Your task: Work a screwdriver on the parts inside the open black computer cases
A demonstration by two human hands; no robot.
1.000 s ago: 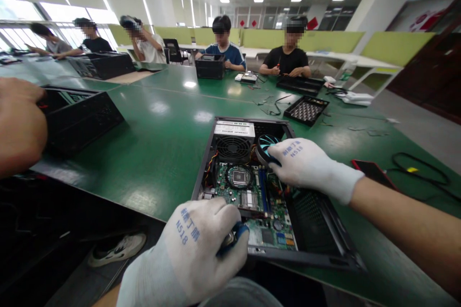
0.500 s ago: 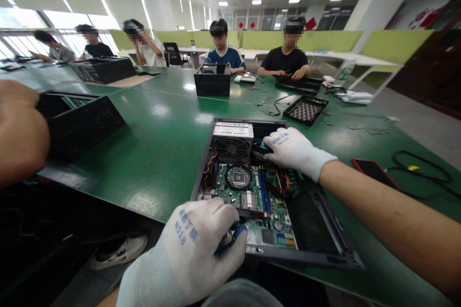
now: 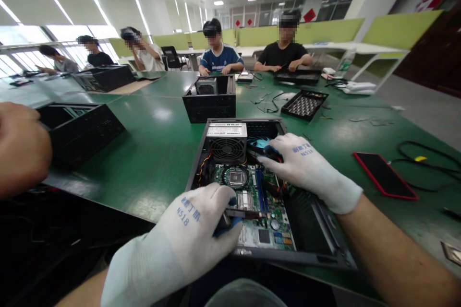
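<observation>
An open computer case (image 3: 290,254) lies in front of me on the table, its green motherboard (image 3: 264,236) facing up. My left hand (image 3: 205,225), in a white work glove, pinches an expansion card (image 3: 248,214) by its metal-bracket end, low over the board; whether the card sits in a slot I cannot tell. My right hand (image 3: 297,160), also gloved, curls its fingers round a black part (image 3: 256,150) beside the power supply (image 3: 227,141). Its fingers partly hide that part. A light-blue piece (image 3: 260,143) shows just behind those fingertips.
Another open case (image 3: 209,108) stands just beyond mine, and one more (image 3: 82,124) is at left. A bare arm (image 3: 21,151) reaches in from the left edge. A red-edged phone (image 3: 385,175) and black cable (image 3: 428,160) lie at right. A black perforated panel (image 3: 305,104) lies farther back.
My left hand has lifted a little with the card, showing more of it. My right hand has shifted, uncovering the light-blue piece. The case across the table has come nearer and turned.
</observation>
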